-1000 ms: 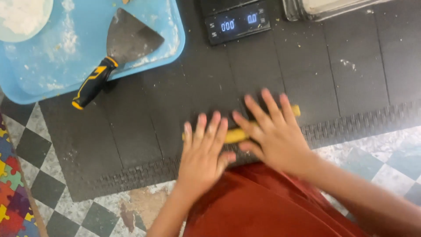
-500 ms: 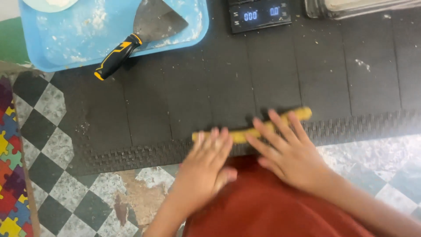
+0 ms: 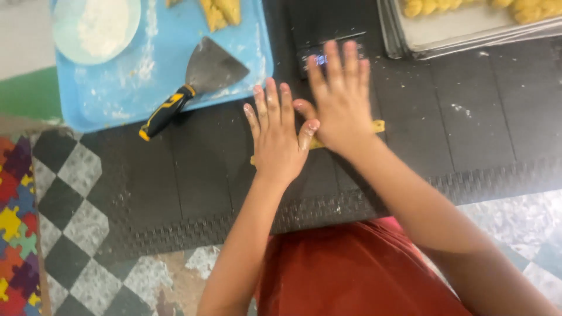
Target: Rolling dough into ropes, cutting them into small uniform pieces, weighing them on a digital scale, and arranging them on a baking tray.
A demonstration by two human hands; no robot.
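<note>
Both hands, left and right, lie flat with fingers spread on the dough rope, now pushed farther up the mat toward the scale; rolling goes on

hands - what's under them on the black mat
A thin yellow dough rope lies under the left hand and right hand. Only its ends and a bit between the hands show; the middle is covered.

A black foam mat is lying over a checkered floor — a colourful puzzle mat is showing at the left edge, under even light.
</note>
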